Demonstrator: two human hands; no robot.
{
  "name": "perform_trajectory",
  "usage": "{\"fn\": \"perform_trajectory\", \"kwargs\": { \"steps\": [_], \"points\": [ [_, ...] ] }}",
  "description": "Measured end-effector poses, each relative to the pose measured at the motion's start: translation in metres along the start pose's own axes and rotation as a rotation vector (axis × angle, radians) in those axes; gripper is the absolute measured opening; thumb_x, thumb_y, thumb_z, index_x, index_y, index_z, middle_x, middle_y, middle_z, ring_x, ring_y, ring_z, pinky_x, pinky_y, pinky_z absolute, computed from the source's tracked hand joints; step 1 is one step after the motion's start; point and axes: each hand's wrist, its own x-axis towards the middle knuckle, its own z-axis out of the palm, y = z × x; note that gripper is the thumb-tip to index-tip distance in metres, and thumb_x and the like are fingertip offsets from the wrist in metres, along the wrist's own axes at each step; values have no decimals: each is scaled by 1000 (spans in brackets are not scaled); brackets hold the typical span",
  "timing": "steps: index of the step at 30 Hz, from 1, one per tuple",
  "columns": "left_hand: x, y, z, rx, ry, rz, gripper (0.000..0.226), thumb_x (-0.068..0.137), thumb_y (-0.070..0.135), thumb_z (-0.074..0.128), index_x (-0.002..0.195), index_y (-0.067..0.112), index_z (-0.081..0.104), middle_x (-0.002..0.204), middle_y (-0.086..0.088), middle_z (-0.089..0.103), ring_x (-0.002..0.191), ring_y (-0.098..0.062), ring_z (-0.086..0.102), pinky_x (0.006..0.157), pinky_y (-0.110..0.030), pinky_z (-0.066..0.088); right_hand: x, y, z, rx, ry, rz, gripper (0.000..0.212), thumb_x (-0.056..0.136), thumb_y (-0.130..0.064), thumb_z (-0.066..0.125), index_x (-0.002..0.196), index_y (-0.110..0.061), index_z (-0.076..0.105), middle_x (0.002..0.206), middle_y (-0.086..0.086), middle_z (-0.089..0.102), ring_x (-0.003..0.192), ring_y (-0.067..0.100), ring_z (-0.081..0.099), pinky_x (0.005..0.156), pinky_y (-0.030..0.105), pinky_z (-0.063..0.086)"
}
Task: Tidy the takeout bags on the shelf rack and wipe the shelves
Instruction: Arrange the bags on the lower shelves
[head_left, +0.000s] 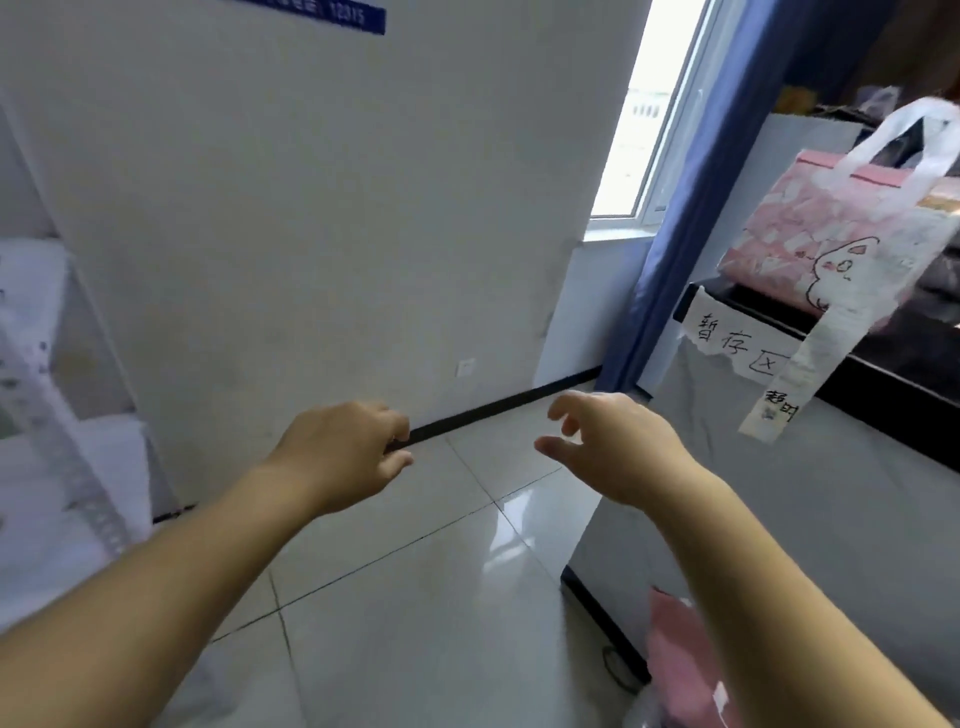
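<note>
Barely begun, I judge: my left hand (348, 457) and right hand (615, 449) hover empty, fingers loosely curled; the pink takeout bag (831, 234) sits at the shelf (893, 384) front corner, wiping not started.

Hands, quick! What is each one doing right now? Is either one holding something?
Left hand: open, fingers loosely curled, holding nothing.
Right hand: open, fingers spread, holding nothing.
</note>
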Motion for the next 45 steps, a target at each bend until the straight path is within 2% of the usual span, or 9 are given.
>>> {"fn": "perform_trajectory", "kwargs": {
  "steps": [7, 11, 17, 25, 29, 32, 37, 41, 45],
  "points": [
    [-145, -39, -42, 41, 15, -307, 33, 90, 49, 49, 111, 26, 59, 109, 7, 62, 94, -15, 60, 74, -30, 50, -33, -102, 0, 67, -48, -242, 40, 88, -53, 53, 120, -28, 53, 108, -7, 64, 96, 17, 60, 82, 36, 52],
    [-231, -73, -64, 32, 29, -481, 31, 87, 50, 51, 107, 27, 60, 106, 7, 62, 91, -15, 59, 77, -33, 51, -52, -172, 1, 130, -76, -387, 38, 89, -53, 52, 120, -30, 53, 109, -9, 63, 92, 14, 60, 76, 30, 51],
    [-363, -116, -109, 72, 81, -715, 28, 87, 50, 52, 103, 29, 61, 103, 9, 61, 88, -14, 57, 73, -30, 48, -92, -287, 4, 196, -85, -569, 34, 90, -49, 51, 117, -29, 54, 105, -10, 63, 89, 11, 60, 78, 32, 53],
    [-553, -172, -155, 86, 83, -912, 19, 87, 47, 54, 98, 31, 58, 97, 13, 56, 89, -10, 55, 77, -29, 48, -176, -459, 26, 288, -120, -700, 33, 89, -48, 54, 115, -27, 57, 101, -9, 65, 89, 11, 60, 80, 36, 54],
    [-634, -203, -164, 92, 55, -998, 18, 84, 52, 52, 86, 35, 56, 86, 17, 54, 82, -11, 56, 75, -33, 52, -215, -535, 38, 265, -146, -767, 34, 89, -50, 53, 116, -28, 56, 103, -10, 65, 91, 12, 60, 82, 37, 53],
    [-677, -219, -172, 84, 81, -1053, 13, 84, 49, 55, 84, 36, 54, 85, 15, 53, 80, -11, 55, 74, -32, 52, -235, -583, 46, 220, -175, -834, 33, 90, -49, 52, 116, -28, 55, 104, -9, 65, 90, 12, 61, 80, 35, 53],
    [-723, -251, -179, 103, 97, -1121, 14, 83, 49, 57, 85, 36, 58, 81, 15, 52, 72, -7, 52, 56, -22, 37, -244, -652, 64, 203, -218, -908, 33, 90, -48, 52, 116, -28, 56, 106, -9, 66, 90, 14, 61, 80, 35, 53],
    [-749, -284, -181, 82, 106, -1168, 20, 84, 45, 60, 93, 27, 62, 88, 11, 61, 77, -10, 58, 62, -24, 45, -235, -707, 87, 212, -258, -933, 32, 90, -47, 54, 115, -27, 57, 107, -7, 66, 91, 13, 60, 79, 32, 51],
    [-763, -334, -182, 64, 159, -1230, 24, 84, 41, 63, 96, 22, 66, 94, 4, 66, 80, -13, 60, 71, -29, 53, -216, -765, 117, 210, -307, -945, 33, 90, -47, 53, 116, -26, 56, 109, -6, 66, 93, 14, 60, 82, 36, 52]
  ]
}}
